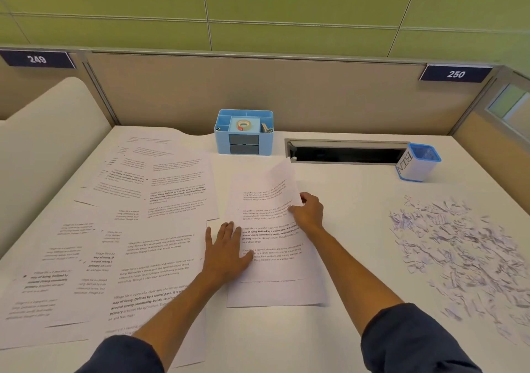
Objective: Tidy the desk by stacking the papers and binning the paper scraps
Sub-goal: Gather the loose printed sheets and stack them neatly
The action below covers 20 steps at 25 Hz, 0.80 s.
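From my head camera, my left hand point(226, 246) lay flat with straight fingers pressing the near-left part of the small stack of papers point(272, 258) in the middle of the worktop point(358, 258). My right hand point(308, 210) pinched the right edge of the top sheet point(266, 197), thumb over and fingers curled beneath, and its far corner curled up off the stack. The sheets were light and limp, I judged, and slid easily on one another, so an edge pinch with the other palm holding the pile down seemed the sound way to take them; a hard tug could crease or skew them.

More loose papers point(129, 229) lay overlapping across the left of the worktop, not yet gathered. The paper scraps point(459, 252) sprawled on the right, tiny and featherlight by the look of them, better scooped together than picked singly. The bin point(420, 163), labelled, stood beyond them, near the back wall, well apart from both hands.
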Motion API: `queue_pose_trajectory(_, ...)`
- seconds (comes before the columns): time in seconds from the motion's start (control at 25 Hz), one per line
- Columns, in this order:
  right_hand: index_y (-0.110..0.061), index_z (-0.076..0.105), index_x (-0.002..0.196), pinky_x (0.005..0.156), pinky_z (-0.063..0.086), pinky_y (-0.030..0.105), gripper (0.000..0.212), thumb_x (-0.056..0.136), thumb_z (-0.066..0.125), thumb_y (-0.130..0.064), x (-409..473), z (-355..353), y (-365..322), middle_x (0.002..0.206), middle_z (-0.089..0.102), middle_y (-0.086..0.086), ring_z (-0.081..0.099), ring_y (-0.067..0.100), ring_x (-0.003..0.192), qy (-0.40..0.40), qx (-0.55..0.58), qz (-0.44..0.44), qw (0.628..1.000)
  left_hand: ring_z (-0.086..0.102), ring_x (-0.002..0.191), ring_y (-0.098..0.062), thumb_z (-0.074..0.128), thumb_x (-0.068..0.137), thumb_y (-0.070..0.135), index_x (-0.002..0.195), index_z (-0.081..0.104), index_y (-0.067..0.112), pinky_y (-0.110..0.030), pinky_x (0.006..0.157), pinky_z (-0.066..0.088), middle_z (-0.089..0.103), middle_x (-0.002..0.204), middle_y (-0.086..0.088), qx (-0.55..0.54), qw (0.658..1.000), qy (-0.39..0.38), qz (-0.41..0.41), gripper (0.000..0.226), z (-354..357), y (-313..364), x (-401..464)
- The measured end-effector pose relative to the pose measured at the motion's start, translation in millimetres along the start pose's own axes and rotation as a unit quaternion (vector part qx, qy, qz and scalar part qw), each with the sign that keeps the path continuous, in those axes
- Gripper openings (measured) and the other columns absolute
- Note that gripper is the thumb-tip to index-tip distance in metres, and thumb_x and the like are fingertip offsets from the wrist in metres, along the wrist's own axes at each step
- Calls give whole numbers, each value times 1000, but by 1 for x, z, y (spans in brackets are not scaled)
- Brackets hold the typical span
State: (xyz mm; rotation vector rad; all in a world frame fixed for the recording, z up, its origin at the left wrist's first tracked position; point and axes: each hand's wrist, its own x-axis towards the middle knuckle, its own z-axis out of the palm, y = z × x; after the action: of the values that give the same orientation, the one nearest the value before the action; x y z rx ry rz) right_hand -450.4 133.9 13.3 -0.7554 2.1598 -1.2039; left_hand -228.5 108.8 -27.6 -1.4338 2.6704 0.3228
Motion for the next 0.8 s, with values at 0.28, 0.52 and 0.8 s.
queue_pose_trajectory(0.28, -13, 68, 107, 85, 57, 44, 23, 85, 66, -11, 7, -11, -9, 108, 72, 10, 69, 28, 91, -88, 96, 87, 988, 6, 151, -18, 2, 59, 73, 153, 21, 17, -50, 118, -9, 17, 162, -3, -39, 999, 1, -10, 111, -8, -4, 1)
queue_pose_trajectory(0.52, -13, 66, 113, 67, 60, 38, 21, 93, 61, -15, -24, -44, -53, 104, 72, 7, 73, 27, 82, -139, 182, -16, 973, 29, 145, -28, 61, 91, 49, 152, 23, 11, -47, 118, 21, 30, 158, -9, -321, 937, 118, -72, 82, -61, -2, 16)
queue_pose_trajectory(0.8, -12, 67, 107, 68, 60, 39, 18, 89, 65, -14, -57, -88, -100, 100, 74, 8, 72, 30, 84, -136, 294, -133, 937, 70, 102, -28, 82, 60, 45, 118, 64, 22, -50, 88, 57, 74, 109, 1, -659, 748, 71, 21, 65, -172, -9, 41)
